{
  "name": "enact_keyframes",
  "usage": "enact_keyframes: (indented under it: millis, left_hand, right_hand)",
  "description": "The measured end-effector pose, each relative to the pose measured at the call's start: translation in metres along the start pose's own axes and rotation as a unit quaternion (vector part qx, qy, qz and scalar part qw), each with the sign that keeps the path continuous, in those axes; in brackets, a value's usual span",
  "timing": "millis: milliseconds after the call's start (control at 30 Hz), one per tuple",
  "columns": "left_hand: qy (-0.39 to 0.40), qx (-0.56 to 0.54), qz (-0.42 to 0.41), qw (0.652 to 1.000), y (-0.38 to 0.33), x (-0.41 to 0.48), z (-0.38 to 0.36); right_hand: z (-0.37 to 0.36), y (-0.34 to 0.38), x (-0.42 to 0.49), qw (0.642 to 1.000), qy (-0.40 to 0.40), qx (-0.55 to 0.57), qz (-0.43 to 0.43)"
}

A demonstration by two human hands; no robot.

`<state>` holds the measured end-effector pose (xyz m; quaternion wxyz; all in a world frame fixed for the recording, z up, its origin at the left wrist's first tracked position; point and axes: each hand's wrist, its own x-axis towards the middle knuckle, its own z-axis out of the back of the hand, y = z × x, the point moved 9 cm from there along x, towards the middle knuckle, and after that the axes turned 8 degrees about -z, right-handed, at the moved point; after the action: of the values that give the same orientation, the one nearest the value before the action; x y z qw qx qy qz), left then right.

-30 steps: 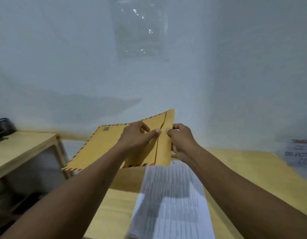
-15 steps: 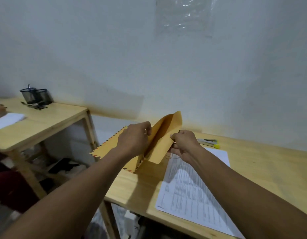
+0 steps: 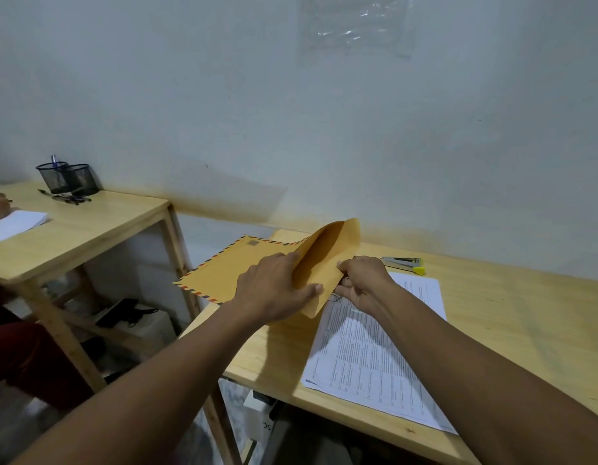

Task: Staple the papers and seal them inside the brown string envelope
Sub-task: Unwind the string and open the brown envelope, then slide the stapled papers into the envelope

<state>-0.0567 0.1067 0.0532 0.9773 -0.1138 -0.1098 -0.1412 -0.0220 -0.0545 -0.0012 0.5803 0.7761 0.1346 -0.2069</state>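
A brown envelope (image 3: 220, 273) with a red-and-blue striped border is held up over the left end of the wooden table (image 3: 499, 317). My left hand (image 3: 274, 290) grips the envelope body near its mouth, thumb on the lifted flap (image 3: 327, 260). My right hand (image 3: 361, 283) pinches the flap's edge, where a thin dark string hangs. The printed papers (image 3: 374, 354) lie flat on the table below my right forearm. A stapler (image 3: 403, 263) with a yellow tip lies beyond the papers near the wall.
A second wooden table (image 3: 76, 229) stands at the left with black mesh pen cups (image 3: 67, 177), pens and a white sheet; another person's hand rests there. Dark items sit on its lower shelf (image 3: 123, 313). A gap separates both tables.
The view has swung down and left, bringing the table, stapler and left desk into sight. The envelope has dropped lower and its flap is folded further over.
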Motion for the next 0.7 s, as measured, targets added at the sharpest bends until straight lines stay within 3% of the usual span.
enact_keyframes:
  millis: [67,133,167,233,333,400,500,600,700]
  left_hand:
    - [-0.001,0.009,-0.010,1.000,-0.003,0.001,-0.005]
    - [-0.004,0.013,-0.014,1.000,-0.001,0.003,-0.007]
    - [-0.001,0.013,-0.016,1.000,0.001,0.004,-0.008]
    - [0.007,0.015,-0.016,1.000,0.007,0.004,-0.010]
    - [0.002,0.015,-0.014,1.000,0.013,0.004,-0.011]
    - [0.004,0.022,-0.015,1.000,0.012,0.005,-0.013]
    - [0.014,0.035,-0.012,0.999,0.011,0.008,-0.016]
    - [0.019,0.038,-0.008,0.999,0.010,0.011,-0.019]
    - [0.023,0.051,-0.013,0.998,0.005,0.012,-0.022]
  right_hand:
    - [0.003,0.002,-0.003,0.999,0.007,-0.052,-0.007]
    - [0.023,0.018,0.003,0.974,-0.049,-0.214,0.061]
    - [0.036,0.034,0.003,0.935,-0.097,-0.316,0.129]
    - [0.058,0.054,0.005,0.823,-0.156,-0.495,0.232]
    - [0.089,0.034,0.028,0.703,-0.119,-0.677,0.180]
    - [0.102,0.020,0.032,0.647,-0.104,-0.743,0.136]
    - [0.104,0.025,0.029,0.620,-0.119,-0.761,0.149]
    - [0.111,0.025,0.029,0.595,-0.115,-0.789,0.098]
    - [0.121,0.021,0.031,0.628,-0.098,-0.770,0.057]
